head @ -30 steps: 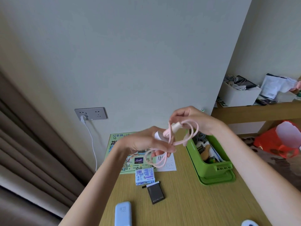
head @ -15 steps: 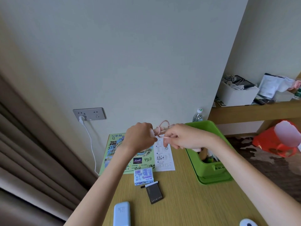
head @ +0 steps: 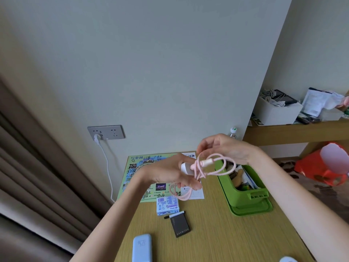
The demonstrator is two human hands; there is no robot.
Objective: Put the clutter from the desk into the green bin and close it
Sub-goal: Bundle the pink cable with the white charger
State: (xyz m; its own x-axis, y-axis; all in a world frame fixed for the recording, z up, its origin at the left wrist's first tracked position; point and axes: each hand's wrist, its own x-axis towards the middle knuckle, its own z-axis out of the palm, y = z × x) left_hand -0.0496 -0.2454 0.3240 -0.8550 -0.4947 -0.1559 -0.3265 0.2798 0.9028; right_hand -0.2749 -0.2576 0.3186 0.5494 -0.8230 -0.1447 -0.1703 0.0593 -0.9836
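A pink cable (head: 214, 168) with a white plug is held up in loops above the desk. My left hand (head: 170, 172) grips the coiled part and the white plug. My right hand (head: 224, 149) pinches a loop of the cable just above the open green bin (head: 243, 197), which holds a brush and other items. The bin's green lid (head: 264, 208) lies under it. On the wooden desk (head: 217, 233) lie a small blue-and-white box (head: 167, 204), a dark card holder (head: 179, 225) and a light blue power bank (head: 142, 247).
A green printed sheet (head: 136, 174) and a white paper (head: 196, 193) lie at the back of the desk. A wall socket (head: 106, 132) with a white cord is at left, by a curtain (head: 28, 186). A shelf (head: 294, 129) with a white box and a red bag (head: 324, 167) stand at right.
Both hands rose from the desk's back edge and drew apart. The pink cable spread out into wider loops between them.
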